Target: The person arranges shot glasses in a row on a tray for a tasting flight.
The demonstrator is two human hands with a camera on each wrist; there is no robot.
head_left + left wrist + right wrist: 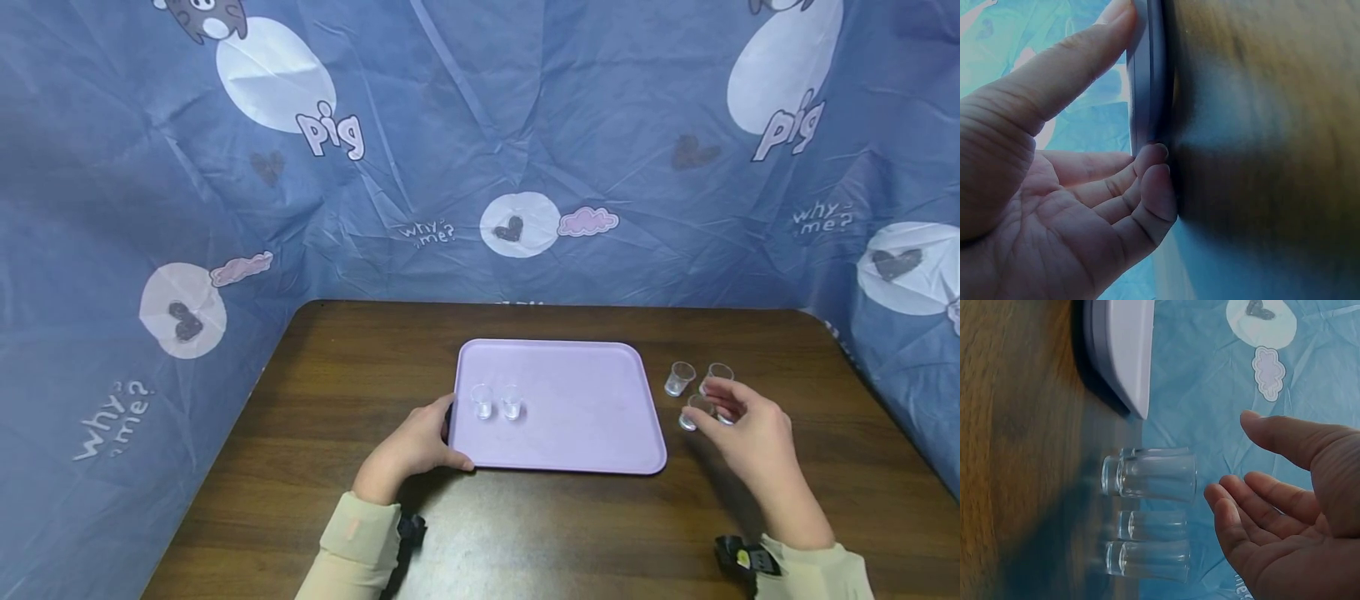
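A lilac tray (577,408) lies on the wooden table, with one small clear glass (482,402) and another clear glass (512,403) standing upright on its left half. My left hand (416,442) holds the tray's near left corner, thumb on the front rim and curled fingers at the left side. To the right of the tray, several more small glasses (679,380) stand close together. Over them hovers my right hand (753,429), thumb and fingers spread apart with nothing between them. In the right wrist view the fingertips are just above the rims of the upright glasses (1157,478).
The brown table (322,400) ends at the back against a blue printed cloth (450,150), which also hangs along the left and right sides. A dark strap device (746,557) sits on the right wrist.
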